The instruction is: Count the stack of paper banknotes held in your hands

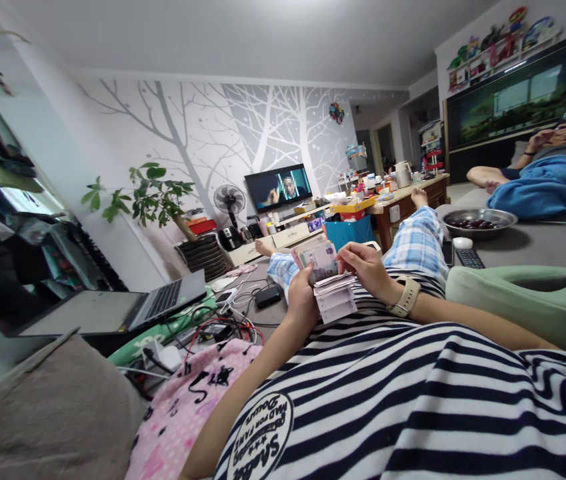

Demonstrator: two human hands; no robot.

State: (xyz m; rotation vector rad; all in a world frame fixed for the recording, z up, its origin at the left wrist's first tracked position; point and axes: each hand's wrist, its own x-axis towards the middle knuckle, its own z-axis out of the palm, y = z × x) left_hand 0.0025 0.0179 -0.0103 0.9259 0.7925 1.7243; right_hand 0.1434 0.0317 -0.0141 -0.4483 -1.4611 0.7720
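Observation:
I lie back in a striped shirt with both hands raised over my belly. My left hand (301,301) is closed around a thick stack of banknotes (330,283), held upright and fanned. My right hand (367,267), with a beige watch at its wrist, pinches the top notes of the stack between thumb and fingers. The lower notes bend down toward my shirt.
An open laptop (127,310) rests at my left above tangled cables (223,327) and a pink cloth (187,400). A metal bowl of dark fruit (480,222) and a remote (470,258) lie at the right. Another person (543,170) reclines far right. A television (279,187) plays ahead.

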